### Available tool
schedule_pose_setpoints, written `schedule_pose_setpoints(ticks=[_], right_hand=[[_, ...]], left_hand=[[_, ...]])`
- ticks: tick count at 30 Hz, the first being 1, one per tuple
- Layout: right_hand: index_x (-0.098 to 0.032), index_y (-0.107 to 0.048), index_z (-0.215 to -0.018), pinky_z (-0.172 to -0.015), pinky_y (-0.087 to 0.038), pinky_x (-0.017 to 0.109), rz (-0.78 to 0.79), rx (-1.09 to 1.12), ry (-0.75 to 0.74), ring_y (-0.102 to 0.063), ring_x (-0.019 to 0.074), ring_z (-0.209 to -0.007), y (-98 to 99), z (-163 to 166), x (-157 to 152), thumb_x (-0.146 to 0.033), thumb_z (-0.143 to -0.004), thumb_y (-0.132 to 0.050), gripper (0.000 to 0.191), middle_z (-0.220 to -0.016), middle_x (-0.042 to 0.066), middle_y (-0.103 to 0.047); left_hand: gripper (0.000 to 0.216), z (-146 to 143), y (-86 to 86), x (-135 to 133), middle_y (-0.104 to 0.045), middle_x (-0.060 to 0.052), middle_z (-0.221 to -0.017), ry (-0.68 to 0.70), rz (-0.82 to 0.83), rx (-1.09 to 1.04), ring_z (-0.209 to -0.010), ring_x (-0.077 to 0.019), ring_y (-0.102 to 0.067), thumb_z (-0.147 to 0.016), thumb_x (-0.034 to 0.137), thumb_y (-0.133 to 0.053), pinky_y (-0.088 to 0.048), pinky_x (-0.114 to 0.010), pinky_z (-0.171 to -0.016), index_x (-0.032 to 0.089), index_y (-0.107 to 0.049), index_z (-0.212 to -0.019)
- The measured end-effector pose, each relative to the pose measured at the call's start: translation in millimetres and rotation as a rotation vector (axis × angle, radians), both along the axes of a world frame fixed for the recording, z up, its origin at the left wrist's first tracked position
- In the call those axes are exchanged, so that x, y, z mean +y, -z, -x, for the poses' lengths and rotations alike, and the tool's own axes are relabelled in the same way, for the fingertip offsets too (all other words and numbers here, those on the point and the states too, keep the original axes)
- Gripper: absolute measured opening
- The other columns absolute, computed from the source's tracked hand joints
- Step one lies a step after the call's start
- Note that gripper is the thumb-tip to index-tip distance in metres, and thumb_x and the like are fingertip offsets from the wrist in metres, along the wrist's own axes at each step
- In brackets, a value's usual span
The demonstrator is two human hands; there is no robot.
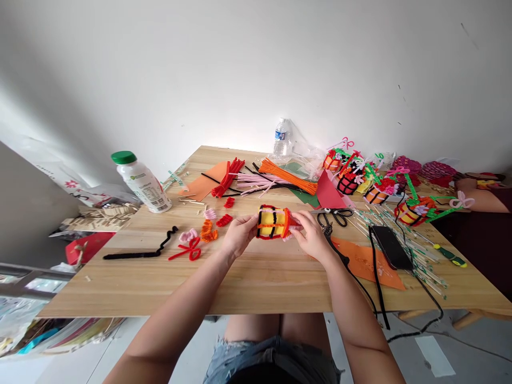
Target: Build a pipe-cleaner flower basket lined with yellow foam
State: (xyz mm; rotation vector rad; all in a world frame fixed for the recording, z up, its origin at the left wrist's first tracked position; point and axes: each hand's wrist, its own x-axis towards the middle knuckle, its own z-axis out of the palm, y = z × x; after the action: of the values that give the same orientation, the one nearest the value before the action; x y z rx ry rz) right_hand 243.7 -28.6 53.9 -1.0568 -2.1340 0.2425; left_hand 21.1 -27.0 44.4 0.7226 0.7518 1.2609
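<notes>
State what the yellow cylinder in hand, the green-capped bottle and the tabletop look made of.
Small banded yellow cylinder: matte, flat-coloured sheet, perhaps felt or card; its fuzzy black and red bands look like pipe cleaner.
White bottle with green cap: probably smooth plastic, given its soft sheen.
Pale brown tabletop: smooth wood or laminate, showing grain.

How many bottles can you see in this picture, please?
2: a white bottle with a green cap at the left of the table, and a clear bottle at the back, by the wall. The clutter could hide others.
</notes>
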Motion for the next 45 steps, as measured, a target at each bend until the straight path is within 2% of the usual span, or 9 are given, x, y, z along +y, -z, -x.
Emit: schedule_pose_setpoints(ticks=[3, 10, 16, 20, 27, 39, 45], right_hand=[[-0.026, -0.050, -0.129, -0.097, -0.050, 0.047, 0.000, 0.005, -0.007, -0.053, 0.0274, -0.117, 0.8, -0.4, -0.1, -0.016, -0.087, -0.053, 0.044, -0.122, 0.012, -0.053], [-0.026, -0.051, -0.127, -0.096, -0.051, 0.045, -0.036, -0.002, -0.018, -0.056, 0.0253, -0.111, -0.7, -1.2, -0.9, -0.014, -0.086, -0.054, 0.042, -0.118, 0.011, -0.054], [-0.027, -0.051, -0.127, -0.096, -0.051, 0.046, -0.045, -0.018, -0.010, -0.056, 0.0257, -0.111, -1.4, -1.3, -1.7, -0.014, -0.086, -0.055, 0.043, -0.117, 0.011, -0.055], [-0.026, -0.051, -0.127, -0.097, -0.051, 0.046, -0.051, -0.022, -0.008, -0.055, 0.0257, -0.112, -1.0, -1.5, -1.9, -0.013, -0.086, -0.054, 0.043, -0.118, 0.011, -0.054], [-0.027, -0.051, -0.129, -0.097, -0.051, 0.046, -0.034, -0.022, -0.006, -0.055, 0.0258, -0.114, -1.9, -2.8, -2.8, -0.013, -0.086, -0.053, 0.045, -0.119, 0.010, -0.054], [-0.026, -0.053, -0.130, -0.098, -0.050, 0.045, -0.024, -0.042, -0.007, -0.055, 0.0262, -0.114, -3.8, -4.7, -4.0, -0.013, -0.086, -0.054, 0.046, -0.119, 0.011, -0.055], [-0.026, -0.053, -0.129, -0.098, -0.050, 0.044, -0.031, -0.035, -0.004, -0.055, 0.0254, -0.114, -4.3, -4.6, -4.1, -0.013, -0.086, -0.054, 0.045, -0.118, 0.010, -0.055]], left_hand=[[0.047, -0.5, -1.5, -0.8, -0.072, -0.008, -0.074, 0.013, 0.013, 0.003, -0.079, -0.0253, -0.071, -0.056, 0.046, -0.084, -0.058, -0.036, -0.072, 0.011, -0.068, -0.081], [0.035, -2.0, -4.4, -3.2, -0.071, -0.007, -0.077, 0.062, 0.038, -0.001, -0.073, -0.0203, -0.069, -0.070, 0.038, -0.077, -0.054, -0.027, -0.061, 0.012, -0.064, -0.087], [0.036, -2.2, -5.8, -5.5, -0.071, -0.008, -0.083, 0.090, 0.013, -0.039, -0.075, -0.0202, -0.068, -0.070, 0.039, -0.077, -0.053, -0.028, -0.064, 0.012, -0.063, -0.090], [0.034, -0.6, -4.6, -7.0, -0.070, -0.006, -0.081, 0.136, -0.025, -0.011, -0.077, -0.0182, -0.068, -0.067, 0.034, -0.081, -0.053, -0.027, -0.070, 0.013, -0.062, -0.086], [0.037, 1.1, -2.6, -6.4, -0.070, -0.008, -0.089, 0.196, -0.014, -0.024, -0.084, -0.0213, -0.068, -0.066, 0.031, -0.081, -0.053, -0.033, -0.080, 0.012, -0.063, -0.091], [0.036, -2.2, -2.7, -7.0, -0.071, -0.008, -0.088, 0.189, -0.005, -0.058, -0.086, -0.0216, -0.068, -0.066, 0.029, -0.081, -0.052, -0.033, -0.081, 0.012, -0.064, -0.093], [0.035, -3.8, -3.4, -8.1, -0.072, -0.007, -0.087, 0.166, -0.008, -0.050, -0.080, -0.0195, -0.068, -0.065, 0.030, -0.082, -0.053, -0.031, -0.076, 0.013, -0.064, -0.089]])
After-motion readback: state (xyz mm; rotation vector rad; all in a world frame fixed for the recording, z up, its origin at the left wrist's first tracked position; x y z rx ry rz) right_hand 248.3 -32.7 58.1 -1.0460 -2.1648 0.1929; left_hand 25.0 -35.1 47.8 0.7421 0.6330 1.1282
